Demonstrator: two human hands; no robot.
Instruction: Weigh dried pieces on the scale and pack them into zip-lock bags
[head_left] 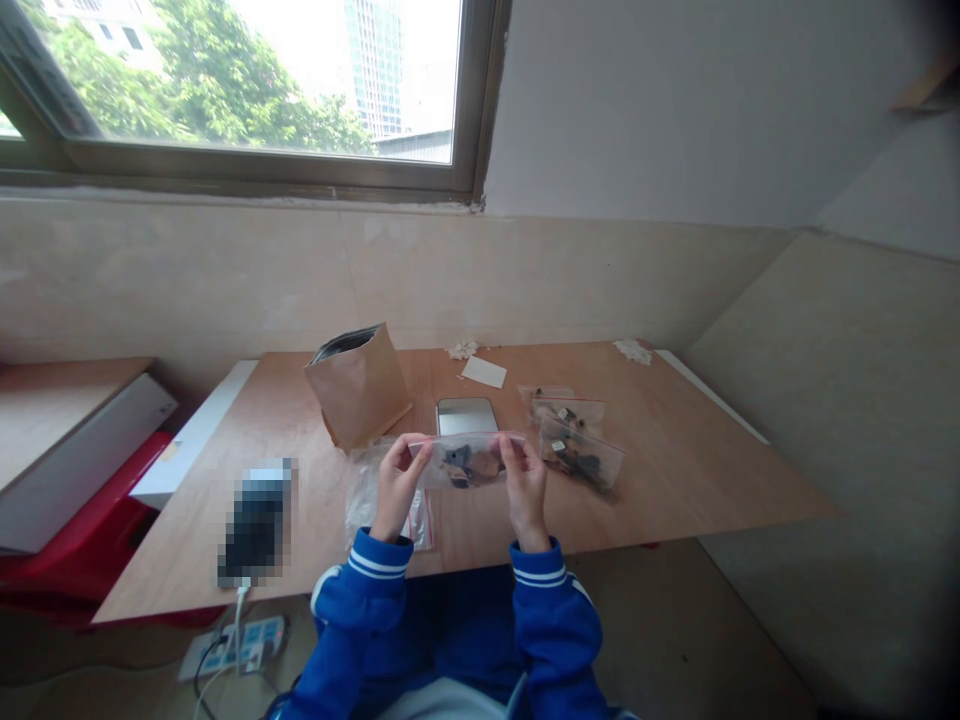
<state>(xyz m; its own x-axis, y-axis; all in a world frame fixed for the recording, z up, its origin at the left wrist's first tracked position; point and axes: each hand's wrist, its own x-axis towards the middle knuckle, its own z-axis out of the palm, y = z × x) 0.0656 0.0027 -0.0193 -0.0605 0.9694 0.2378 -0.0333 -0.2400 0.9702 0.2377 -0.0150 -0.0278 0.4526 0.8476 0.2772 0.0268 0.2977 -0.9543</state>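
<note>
Between my two hands a clear zip bag [471, 462] is stretched sideways above the table's front part. Dark and brown pieces lie inside it; their kind is too small to tell. My left hand [400, 482] pinches the bag's upper left corner, and my right hand [525, 487] pinches the upper right corner. Behind the bag lies a flat silver-topped device [466, 415], partly covered by it. Under and beside my left wrist are clear plastic bags [365, 497]. To the right of my right hand, several filled zip bags [581, 455] with dark contents lie overlapping.
An upright brown paper bag [360, 385] stands open at the back left. A white card [484, 372] and crumpled white scraps [634, 351] lie near the wall. On the left, a pixelated phone-like object [256, 525] is wired towards a power strip [234, 645] below the wooden table [697, 470].
</note>
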